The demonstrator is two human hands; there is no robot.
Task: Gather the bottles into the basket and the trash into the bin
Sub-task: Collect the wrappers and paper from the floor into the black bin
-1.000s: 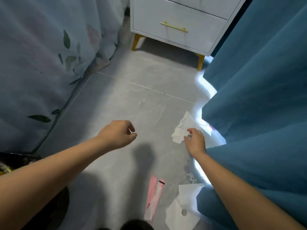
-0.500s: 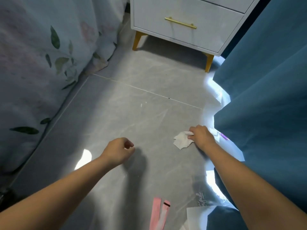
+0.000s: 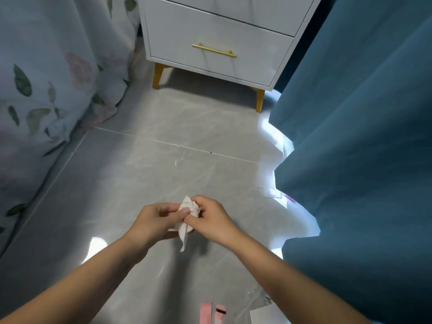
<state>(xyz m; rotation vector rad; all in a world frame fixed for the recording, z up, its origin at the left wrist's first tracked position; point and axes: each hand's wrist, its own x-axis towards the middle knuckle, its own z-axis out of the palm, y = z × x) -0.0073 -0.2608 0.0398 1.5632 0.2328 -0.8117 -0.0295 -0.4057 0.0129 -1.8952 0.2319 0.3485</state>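
Head view: crumpled tissue (image 3: 188, 212) is pinched between left hand (image 3: 155, 222) and right hand (image 3: 210, 219), held above the grey tiled floor (image 3: 140, 178). Trash not yet binned is judged to remain: pink strips (image 3: 211, 314), white paper (image 3: 265, 315), scraps (image 3: 274, 194) by the blue curtain (image 3: 362, 160). No bin, basket or bottles are shown. White nightstand (image 3: 215, 43) and floral bedding (image 3: 46, 78) are noted.

Crumpled white tissue paper (image 3: 187, 216): formerly on the grey tile floor by the blue curtain's hem under the right hand (image 3: 210, 220); now lifted clear of the floor, pinched between both hands. Left hand (image 3: 154, 222): formerly apart and holding nothing; now closed on the tissue.
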